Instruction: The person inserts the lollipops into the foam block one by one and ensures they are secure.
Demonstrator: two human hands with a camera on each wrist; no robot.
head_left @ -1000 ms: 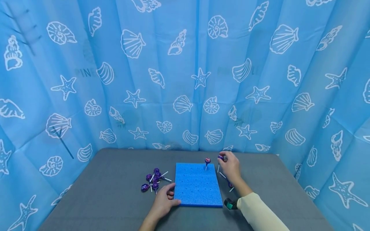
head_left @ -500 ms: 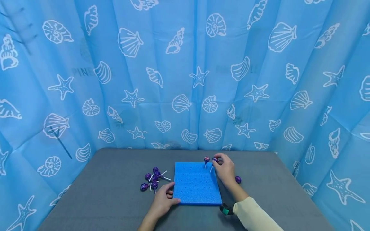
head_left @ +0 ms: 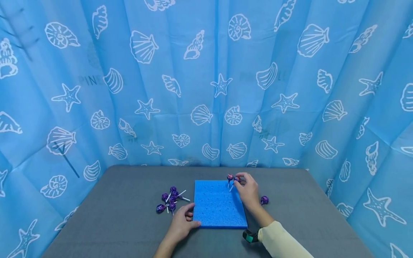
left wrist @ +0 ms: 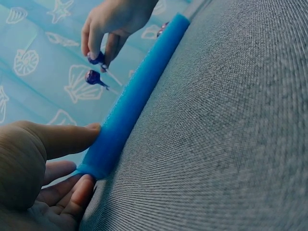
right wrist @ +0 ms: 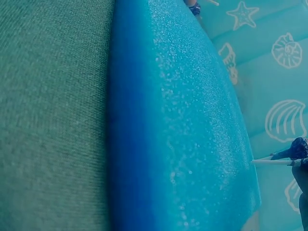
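Note:
A flat blue foam board (head_left: 219,209) lies in the middle of the grey table. My left hand (head_left: 181,224) grips its near left corner, thumb (left wrist: 72,139) on one side and fingers against another. Near the board's far right corner, my right hand (head_left: 249,193) pinches a purple-wrapped lollipop (head_left: 237,179) by its head. Its white stick (right wrist: 274,162) slants down to the foam; whether the tip is inside cannot be told. Just left of it, another lollipop (head_left: 230,177) stands stick-down in the board.
Left of the board lies a pile of several purple lollipops (head_left: 172,197), their sticks pointing various ways. One more purple lollipop (head_left: 264,200) shows beside my right wrist, partly hidden. A blue shell-print curtain (head_left: 206,89) hangs behind the table (head_left: 129,215).
My right hand has carried its lollipop leftward, from beyond the board's right edge to over the far right corner, close to the standing one. The left hand stays on the board.

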